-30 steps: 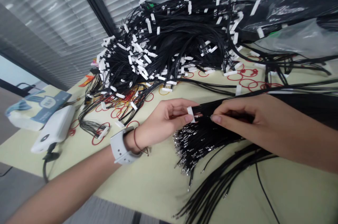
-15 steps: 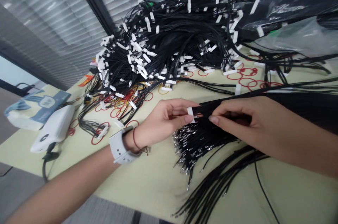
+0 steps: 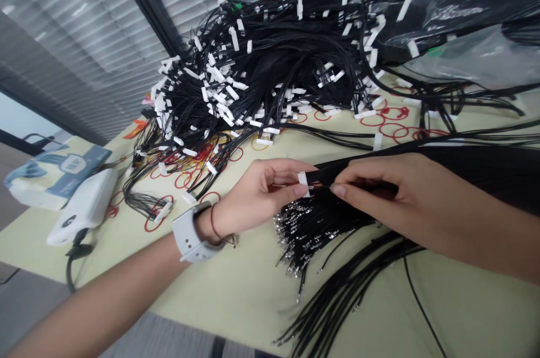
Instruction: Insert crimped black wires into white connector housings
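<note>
Between the thumb and fingers of my left hand [image 3: 276, 186] is a small white connector housing [image 3: 302, 183]. My right hand [image 3: 379, 195], just to its right, pinches a thin black wire [image 3: 324, 186] whose metal tip points at the housing. Whether the tip is inside the housing or only close to it, I cannot tell. Under both hands lies a thick bundle of black wires [image 3: 312, 228] with bare silvery terminals at their left ends. A second, looser bundle of black wires [image 3: 337, 301] fans out nearer the table's front edge.
A large heap of black cables with white connectors [image 3: 270, 59] lies at the back. Red rubber bands [image 3: 394, 121] are scattered around it. At left are a white device with a cable [image 3: 84, 209] and a tissue pack [image 3: 63, 169]. Clear plastic bags [image 3: 472, 48] lie at back right.
My right hand and the wire have come very slightly closer to the white connector housing. Both grips stay the same, and the whole view has shifted a little.
</note>
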Demonstrator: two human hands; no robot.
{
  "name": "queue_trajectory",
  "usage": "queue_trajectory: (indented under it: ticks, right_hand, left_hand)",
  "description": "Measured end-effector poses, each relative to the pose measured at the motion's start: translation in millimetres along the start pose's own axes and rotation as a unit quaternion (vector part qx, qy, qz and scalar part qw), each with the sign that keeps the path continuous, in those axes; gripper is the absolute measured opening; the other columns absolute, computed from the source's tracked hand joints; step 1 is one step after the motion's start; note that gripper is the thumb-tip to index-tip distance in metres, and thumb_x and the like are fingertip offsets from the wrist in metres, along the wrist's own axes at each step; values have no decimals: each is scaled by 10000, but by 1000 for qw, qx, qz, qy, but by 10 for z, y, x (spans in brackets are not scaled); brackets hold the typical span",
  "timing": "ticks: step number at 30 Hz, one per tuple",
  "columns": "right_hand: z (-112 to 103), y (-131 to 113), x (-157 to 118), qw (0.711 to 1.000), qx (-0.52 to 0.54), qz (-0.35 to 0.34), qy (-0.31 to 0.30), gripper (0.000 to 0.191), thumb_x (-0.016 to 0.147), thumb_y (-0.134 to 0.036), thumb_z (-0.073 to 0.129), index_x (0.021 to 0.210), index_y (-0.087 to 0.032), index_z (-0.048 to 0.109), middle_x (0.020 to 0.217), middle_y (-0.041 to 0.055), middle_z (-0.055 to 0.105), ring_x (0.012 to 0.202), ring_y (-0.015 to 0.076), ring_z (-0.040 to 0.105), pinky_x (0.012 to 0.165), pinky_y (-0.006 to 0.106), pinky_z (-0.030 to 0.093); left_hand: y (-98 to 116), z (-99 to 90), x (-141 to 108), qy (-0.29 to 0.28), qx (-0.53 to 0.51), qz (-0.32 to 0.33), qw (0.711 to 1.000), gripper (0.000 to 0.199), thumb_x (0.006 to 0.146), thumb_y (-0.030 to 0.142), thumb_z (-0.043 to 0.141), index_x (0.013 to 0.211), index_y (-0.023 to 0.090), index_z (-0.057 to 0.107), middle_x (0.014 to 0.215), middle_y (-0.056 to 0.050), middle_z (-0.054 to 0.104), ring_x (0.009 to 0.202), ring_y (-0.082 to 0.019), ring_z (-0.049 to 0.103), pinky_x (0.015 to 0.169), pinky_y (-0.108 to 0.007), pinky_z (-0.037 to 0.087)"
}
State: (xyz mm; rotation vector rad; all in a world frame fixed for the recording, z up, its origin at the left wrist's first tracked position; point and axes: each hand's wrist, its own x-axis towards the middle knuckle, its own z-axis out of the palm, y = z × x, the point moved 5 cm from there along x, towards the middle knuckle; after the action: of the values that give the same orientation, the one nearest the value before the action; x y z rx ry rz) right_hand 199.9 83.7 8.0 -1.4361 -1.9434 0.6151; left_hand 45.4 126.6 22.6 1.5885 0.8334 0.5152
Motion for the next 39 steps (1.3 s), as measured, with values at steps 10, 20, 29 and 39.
queue_trajectory:
  ticks: [10, 20, 29, 39]
  right_hand:
    - [50, -56, -15, 997, -19, -78, 9, 272, 855, -346, 439, 740, -197, 635, 595, -45, 551, 476, -17, 397, 423, 100, 265]
    - [67, -57, 26, 996, -20, -84, 26, 250, 862, -353, 465, 791, -181, 632, 698, -17, 600, 549, 5, 457, 505, 138, 317]
    - [-33, 75, 77, 995, 101, 13, 24, 321, 784, -478, 562, 853, -191, 689, 727, -4, 649, 592, 38, 538, 515, 147, 393]
    - [-313, -305, -174, 928, -149, -158, 302, 224, 891, -235, 449, 970, -210, 658, 879, 29, 627, 766, 45, 580, 652, 161, 460]
  left_hand:
    - [16, 31, -16, 9, 82, 29, 996, 247, 751, 173, 654, 988, 106, 680, 894, -44, 711, 749, 3, 621, 712, -40, 512]
    - [-11, 7, 18, 13, 38, -6, 999, 262, 756, 145, 639, 1015, 100, 645, 872, -42, 708, 733, -3, 625, 700, -60, 510]
    - [-31, -43, 66, 8, -61, -34, 998, 225, 762, 130, 644, 982, 94, 615, 777, -12, 696, 687, 10, 632, 668, -40, 505]
    - [-60, -50, 43, 35, -56, -52, 997, 286, 762, 148, 645, 1041, 96, 613, 899, -62, 709, 741, -10, 646, 706, -73, 518]
